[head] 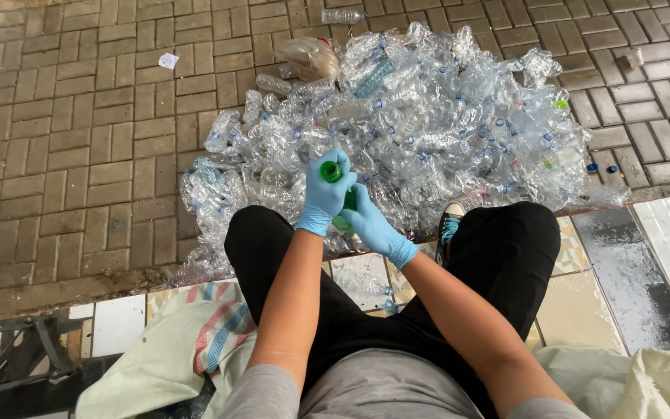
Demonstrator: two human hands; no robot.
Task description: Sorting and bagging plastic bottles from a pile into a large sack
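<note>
Hands in blue gloves meet over the lap of a seated person, both closed on one green bottle [340,203]. The left hand [326,194] wraps its upper end, fingers curled round the green cap [330,171], while the right hand [370,223] clamps the body lower down. The bottle sits between the knees, held in the air above the near edge of a large heap of crushed clear plastic bottles [428,132] spread over the brick paving [79,140]. By the look of the grip, the step in hand is unscrewing the cap: one hand steadies, the other turns. The next move would call for a firm twist at the neck with the body kept from spinning, then somewhere separate for cap and bottle to go. A few loose caps [602,167] lie on the bricks to the right, and pale sacks [157,365] lie on the tiled step beside the person's legs
</note>
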